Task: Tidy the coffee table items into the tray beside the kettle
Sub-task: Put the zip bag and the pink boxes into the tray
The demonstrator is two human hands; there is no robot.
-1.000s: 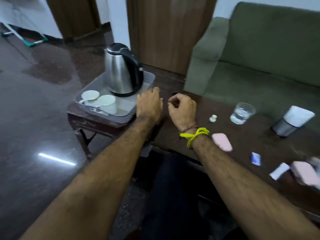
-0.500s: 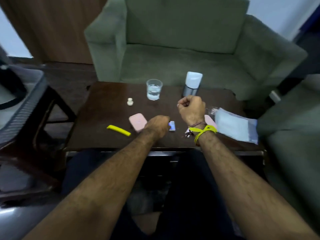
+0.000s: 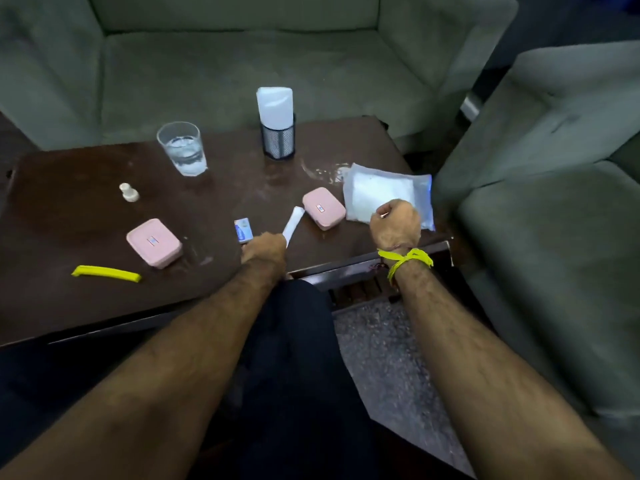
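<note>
On the dark coffee table (image 3: 69,220) lie two pink cases (image 3: 154,242) (image 3: 323,208), a yellow clip (image 3: 106,273), a small blue box (image 3: 243,230), a white sachet (image 3: 293,226), a small white bottle (image 3: 129,192), a glass of water (image 3: 182,148) and a clear plastic packet (image 3: 384,194). My left hand (image 3: 264,251) rests near the front edge, fingers closed at the near end of the sachet, beside the blue box. My right hand (image 3: 396,223) is a closed fist over the packet's near edge; nothing shows in it. Tray and kettle are out of view.
A black mesh holder with white tissues (image 3: 277,124) stands at the table's back. A green sofa (image 3: 242,57) sits behind the table and a green armchair (image 3: 554,202) close on the right. My dark trousers (image 3: 294,341) fill the space in front of the table.
My view swung right from the kettle tray to the coffee table. My left hand moved to the sachet and closed on its end; my right fist shifted right over the packet.
</note>
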